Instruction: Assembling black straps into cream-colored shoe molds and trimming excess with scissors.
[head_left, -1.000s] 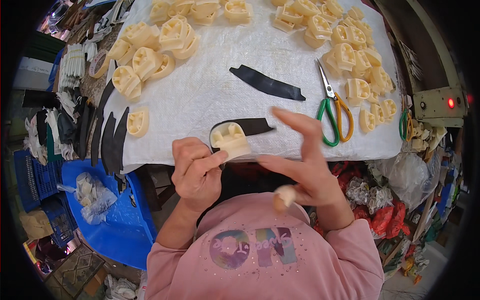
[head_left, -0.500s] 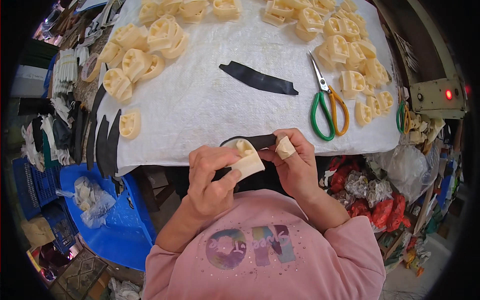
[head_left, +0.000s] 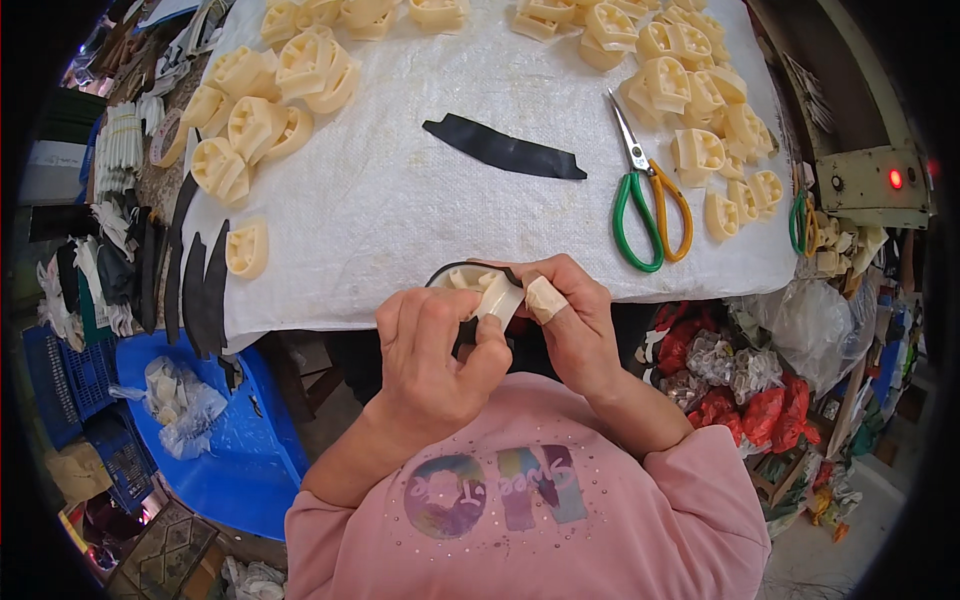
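Just over the near table edge, my left hand (head_left: 430, 345) grips a cream plastic shoe heel (head_left: 500, 300), hollow and ribbed inside. A thin black leather strip (head_left: 510, 272) bends around the heel's far, curved side. My right hand (head_left: 580, 330) pinches the strip against the heel's right side; beige tape (head_left: 545, 299) wraps its thumb. Fingers hide the heel's lower part and the strip's ends. Beyond my hands a second black strip (head_left: 505, 148) lies flat on the white woven sheet (head_left: 370, 200). To its right are scissors (head_left: 648, 205) with one green and one yellow handle.
Piles of cream heels (head_left: 315, 70) line the table's far and right sides, and a single heel (head_left: 247, 248) lies near the left edge. Several black strips (head_left: 205, 290) hang there. A blue bin (head_left: 220, 470) stands below left; a box with a red light (head_left: 870, 185) is at right.
The heel has turned in my hands. The strip, earlier stretching out toward my right hand, now lies closer around the heel, and my right hand has moved left toward it.
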